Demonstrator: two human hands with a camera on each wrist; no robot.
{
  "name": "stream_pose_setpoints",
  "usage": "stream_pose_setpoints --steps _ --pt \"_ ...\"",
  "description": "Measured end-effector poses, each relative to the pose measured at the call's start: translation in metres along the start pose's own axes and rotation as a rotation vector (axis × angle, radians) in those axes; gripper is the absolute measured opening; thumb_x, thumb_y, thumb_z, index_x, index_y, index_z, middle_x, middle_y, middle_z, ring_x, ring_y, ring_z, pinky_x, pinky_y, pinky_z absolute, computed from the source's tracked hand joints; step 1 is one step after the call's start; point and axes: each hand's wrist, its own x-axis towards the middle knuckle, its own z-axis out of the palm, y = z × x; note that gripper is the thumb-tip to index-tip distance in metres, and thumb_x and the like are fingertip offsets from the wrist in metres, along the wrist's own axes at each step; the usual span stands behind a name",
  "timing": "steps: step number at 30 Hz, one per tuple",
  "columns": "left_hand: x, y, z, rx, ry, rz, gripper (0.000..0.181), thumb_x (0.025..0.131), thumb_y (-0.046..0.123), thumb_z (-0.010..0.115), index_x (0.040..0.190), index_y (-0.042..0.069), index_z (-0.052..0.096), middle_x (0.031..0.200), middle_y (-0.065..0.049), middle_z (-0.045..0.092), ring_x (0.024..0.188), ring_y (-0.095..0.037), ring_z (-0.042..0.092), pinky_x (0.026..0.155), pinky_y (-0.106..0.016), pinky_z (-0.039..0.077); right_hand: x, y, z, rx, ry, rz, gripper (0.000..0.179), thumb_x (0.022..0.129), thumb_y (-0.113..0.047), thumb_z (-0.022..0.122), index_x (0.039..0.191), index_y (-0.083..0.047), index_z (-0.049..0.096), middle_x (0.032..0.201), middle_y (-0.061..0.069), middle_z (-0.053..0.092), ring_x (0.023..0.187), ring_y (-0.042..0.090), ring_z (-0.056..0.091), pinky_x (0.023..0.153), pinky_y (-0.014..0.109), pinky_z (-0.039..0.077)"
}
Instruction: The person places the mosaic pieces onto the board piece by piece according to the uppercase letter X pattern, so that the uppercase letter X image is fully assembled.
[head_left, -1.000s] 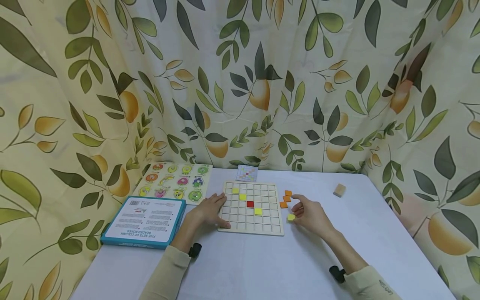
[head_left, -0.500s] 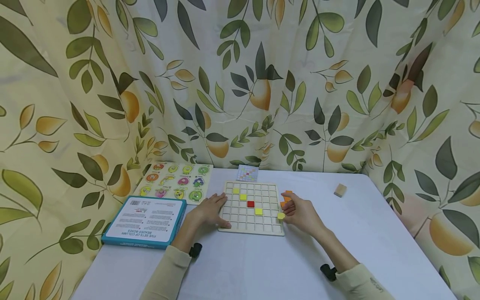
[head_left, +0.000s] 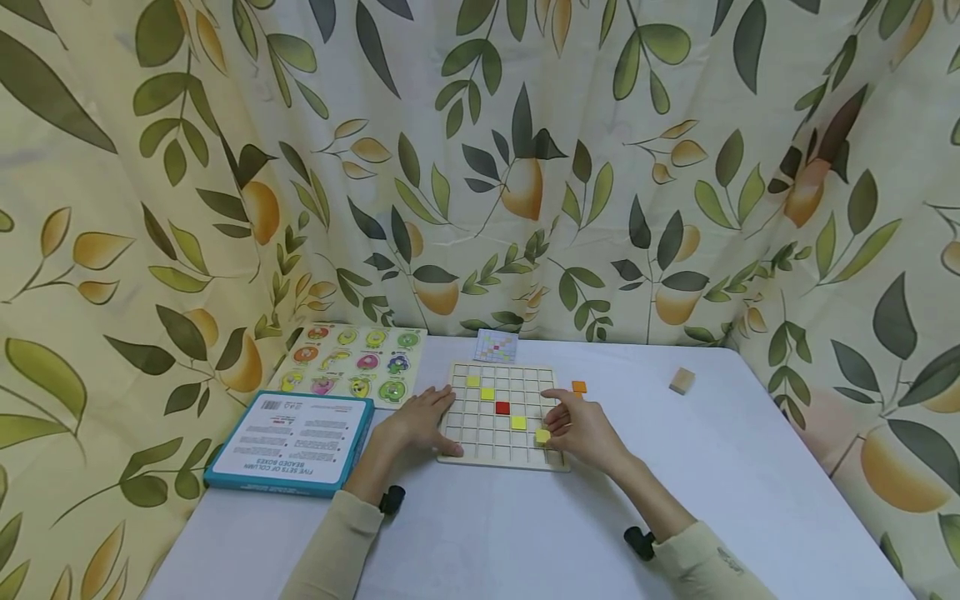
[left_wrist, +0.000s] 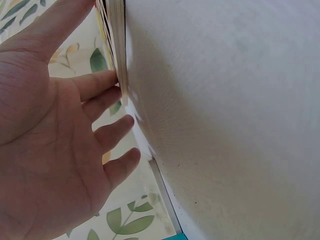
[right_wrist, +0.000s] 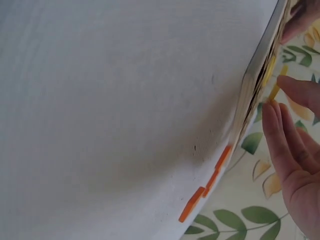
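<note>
A light wooden grid board (head_left: 487,455) lies on the table, with a red tile (head_left: 502,408) and several yellow tiles (head_left: 518,423) in a diagonal line on it. My left hand (head_left: 416,419) rests at its left edge, fingers spread; in the left wrist view my left hand (left_wrist: 55,135) has its fingertips against the board's side. Over the lower right cells, my right hand (head_left: 587,429) pinches one yellow tile (head_left: 542,437) between thumb and fingers. The right wrist view shows this yellow tile (right_wrist: 276,89) held close above the board's face.
Orange tiles (right_wrist: 192,204) lie right of the board, partly hidden by my right hand in the head view. Behind it is a small patterned card (head_left: 496,346). A blue-edged box (head_left: 292,442) and a fruit picture sheet (head_left: 348,362) lie left; a wooden block (head_left: 682,381) sits far right.
My right hand has carried the pinched yellow tile leftward from the table beside the board to over its lower right cells. My left hand has stayed at the board's left edge.
</note>
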Motion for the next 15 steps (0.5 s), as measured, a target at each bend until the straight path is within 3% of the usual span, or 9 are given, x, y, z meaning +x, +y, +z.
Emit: stream_pose_setpoints --steps 15 --pt "0.0 -0.001 0.001 -0.017 0.011 -0.002 0.107 0.08 0.061 0.084 0.164 0.014 0.035 0.173 -0.002 0.025 0.161 -0.029 0.014 0.13 -0.051 0.016 0.011 -0.002 0.011 -0.023 -0.035 0.01 0.08 0.066 0.011 0.092 0.139 0.001 0.061 0.092 0.005 0.071 0.08 0.018 0.07 0.074 0.025 0.063"
